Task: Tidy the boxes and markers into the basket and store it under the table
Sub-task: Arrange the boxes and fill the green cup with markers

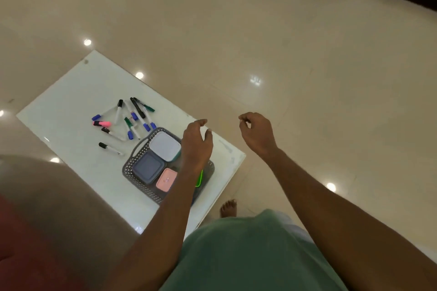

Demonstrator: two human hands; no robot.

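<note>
Your shirt (248, 255) fills the bottom edge. Left hand (197, 142) hovers over the basket (127, 168), fingers loosely curled, empty. Right hand (256, 132) is the same, over floor (307, 66) past the table (71, 106) edge. Boxes (165, 146) sit in the basket on the table. Markers (137, 108) lie scattered just beside it.

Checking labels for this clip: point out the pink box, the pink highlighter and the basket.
pink box (166, 179): head view, middle of its lid.
pink highlighter (102, 123): head view, middle of its barrel.
basket (143, 187): head view, latticed side wall.
</note>
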